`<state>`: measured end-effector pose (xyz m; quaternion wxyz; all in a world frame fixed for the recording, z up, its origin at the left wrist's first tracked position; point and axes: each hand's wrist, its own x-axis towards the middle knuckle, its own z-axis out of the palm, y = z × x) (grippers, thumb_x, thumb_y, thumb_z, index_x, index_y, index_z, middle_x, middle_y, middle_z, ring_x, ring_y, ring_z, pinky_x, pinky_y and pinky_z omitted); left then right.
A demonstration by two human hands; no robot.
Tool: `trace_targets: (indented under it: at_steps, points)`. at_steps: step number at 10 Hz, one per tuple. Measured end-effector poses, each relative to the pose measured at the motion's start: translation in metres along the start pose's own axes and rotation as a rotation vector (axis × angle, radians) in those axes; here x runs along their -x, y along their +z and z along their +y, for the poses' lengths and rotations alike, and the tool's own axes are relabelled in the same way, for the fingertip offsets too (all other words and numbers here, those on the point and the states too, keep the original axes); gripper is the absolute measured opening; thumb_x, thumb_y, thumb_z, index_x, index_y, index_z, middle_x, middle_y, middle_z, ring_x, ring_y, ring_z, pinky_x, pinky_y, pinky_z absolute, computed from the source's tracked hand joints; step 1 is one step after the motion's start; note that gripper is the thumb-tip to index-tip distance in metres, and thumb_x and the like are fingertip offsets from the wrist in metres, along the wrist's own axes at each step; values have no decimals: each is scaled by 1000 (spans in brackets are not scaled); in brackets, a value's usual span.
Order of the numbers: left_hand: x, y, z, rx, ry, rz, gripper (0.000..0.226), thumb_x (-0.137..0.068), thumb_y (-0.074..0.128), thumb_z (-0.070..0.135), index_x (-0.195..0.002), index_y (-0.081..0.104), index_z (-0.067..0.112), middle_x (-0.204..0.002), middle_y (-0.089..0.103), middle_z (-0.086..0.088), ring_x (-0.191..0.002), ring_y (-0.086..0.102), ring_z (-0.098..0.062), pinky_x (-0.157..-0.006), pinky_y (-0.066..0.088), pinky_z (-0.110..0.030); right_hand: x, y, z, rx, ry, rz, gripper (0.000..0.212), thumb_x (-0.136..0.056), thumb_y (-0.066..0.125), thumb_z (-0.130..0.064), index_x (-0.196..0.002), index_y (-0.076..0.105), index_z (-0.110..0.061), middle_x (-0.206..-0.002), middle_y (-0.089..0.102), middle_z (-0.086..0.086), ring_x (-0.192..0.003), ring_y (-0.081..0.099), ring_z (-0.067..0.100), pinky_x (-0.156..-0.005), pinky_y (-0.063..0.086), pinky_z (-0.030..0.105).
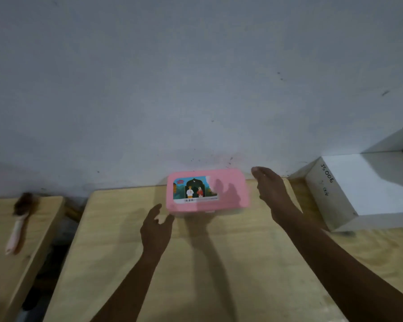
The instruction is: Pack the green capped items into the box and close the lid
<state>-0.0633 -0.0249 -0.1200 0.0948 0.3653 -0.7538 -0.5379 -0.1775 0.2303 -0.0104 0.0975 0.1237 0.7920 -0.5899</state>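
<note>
**Pink box closed, a hand at each side**

Head view: the pink box (207,190) lies with its lid down at the far edge of the wooden table (196,263), against the wall (196,89). The left hand (156,231) is at its front-left corner and the right hand (271,189) just off its right end — both with loose fingers, holding nothing

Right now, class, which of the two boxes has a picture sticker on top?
The pink box in the middle; the white box at the right shows only handwriting on its side.
</note>
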Motion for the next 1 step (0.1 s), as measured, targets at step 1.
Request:
trace_targets:
  at_steps: [1]
  points:
    - [63,-31,-27,-47,50,-360,30,-80,78,6,-87,76,35,-92,77,0,-74,67,2,-69,50,-12,67,-44,-75,-179,-271,-99,19,-93,64,-25,-110,72,-19,-107,74,3,-101,68,26,-90,52,40]
